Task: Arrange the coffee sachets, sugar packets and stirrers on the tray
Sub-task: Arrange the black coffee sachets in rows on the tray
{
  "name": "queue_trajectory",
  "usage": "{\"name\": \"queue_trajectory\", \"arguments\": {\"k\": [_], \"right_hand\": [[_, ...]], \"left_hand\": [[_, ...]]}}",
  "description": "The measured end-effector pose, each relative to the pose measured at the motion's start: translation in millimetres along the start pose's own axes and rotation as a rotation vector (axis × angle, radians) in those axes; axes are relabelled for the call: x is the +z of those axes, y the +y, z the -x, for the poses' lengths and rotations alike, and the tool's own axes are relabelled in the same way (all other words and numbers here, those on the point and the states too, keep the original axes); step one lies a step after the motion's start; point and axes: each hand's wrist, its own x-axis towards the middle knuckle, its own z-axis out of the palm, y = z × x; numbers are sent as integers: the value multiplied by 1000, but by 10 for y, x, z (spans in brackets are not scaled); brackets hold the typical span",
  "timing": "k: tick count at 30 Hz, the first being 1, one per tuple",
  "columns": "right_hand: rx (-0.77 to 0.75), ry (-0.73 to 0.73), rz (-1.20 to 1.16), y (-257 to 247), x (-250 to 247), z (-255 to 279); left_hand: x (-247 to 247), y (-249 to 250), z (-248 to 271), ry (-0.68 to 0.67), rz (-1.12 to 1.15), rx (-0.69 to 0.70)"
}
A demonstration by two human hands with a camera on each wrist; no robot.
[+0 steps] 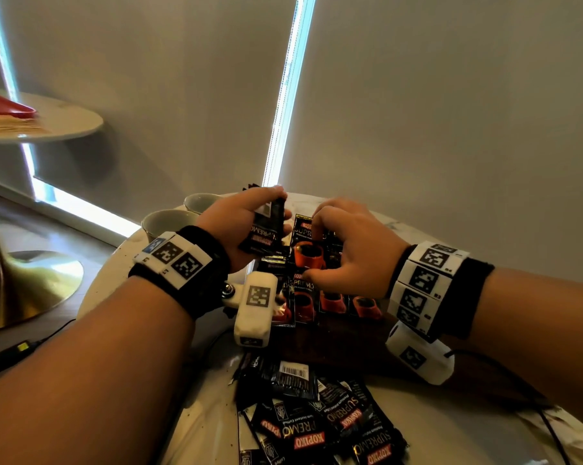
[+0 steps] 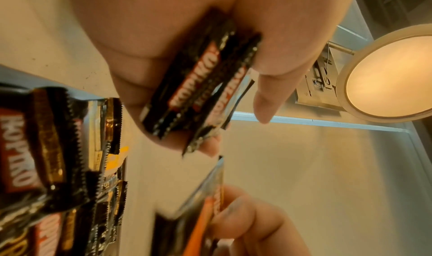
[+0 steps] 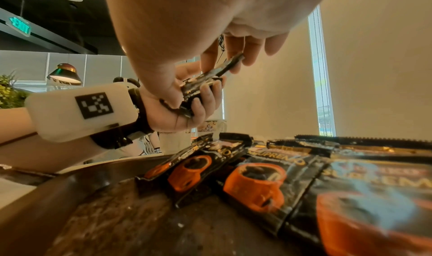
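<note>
Head view: left hand (image 1: 240,226) gripping a spare stack of sachets (image 1: 266,226), right hand (image 1: 347,250) pinching one coffee sachet (image 1: 308,243) above the tray (image 1: 333,344), likely needing lowering beside the laid row (image 1: 333,297).

Room dim and warm-toned; daylight enters as bright blue-white glare through the blind gap (image 1: 288,92) beyond the fingertips; a round ceiling lamp (image 2: 388,71) glows past the left hand (image 2: 187,43); sachets (image 2: 46,149) nearest that wrist are blurred; foreground sachets (image 3: 374,195) below the right fingers smear; wide-angle edges bend.
</note>
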Motion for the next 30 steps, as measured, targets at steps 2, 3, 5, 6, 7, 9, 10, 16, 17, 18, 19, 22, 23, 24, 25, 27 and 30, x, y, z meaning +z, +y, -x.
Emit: {"name": "queue_trajectory", "arguments": {"k": [2,3,5,6,7,9,10,16,17,18,19,22,23,24,25,27,30], "right_hand": [[9,-40,-7,22,4,24],[15,-73,-9,31,11,29],[27,-176,6,32,32,31],[29,-233,20,28,42,27],[29,-281,31,22,55,25],[28,-330,40,3,70,24],[29,-341,43,-8,76,25],[28,-439,105,-78,112,31],[31,-452,113,-80,117,27],[35,-463,118,-85,118,24],[40,-471,124,-88,121,20],[49,-504,157,-85,148,9],[46,-517,166,-88,154,5],[43,-528,172,-90,161,-1],[39,-534,177,-93,165,-7],[35,-540,192,-98,171,-16],[34,-541,218,-100,178,-17]], "left_hand": [[-21,12,-12,50,47,39],[-31,18,-17,53,67,46],[-49,27,-26,59,93,49],[-59,30,-32,67,101,48],[-69,32,-34,66,108,48],[-85,34,-36,58,118,49],[-85,36,-34,57,118,48],[-74,37,-31,48,125,30],[-76,38,-30,45,128,26],[-80,40,-31,45,135,23],[-80,41,-31,45,144,19],[-75,45,-29,42,159,15],[-74,46,-29,43,160,15],[-74,46,-29,44,163,16],[-74,48,-29,44,165,17],[-67,53,-23,39,164,19],[-71,53,-20,39,167,22]]}}
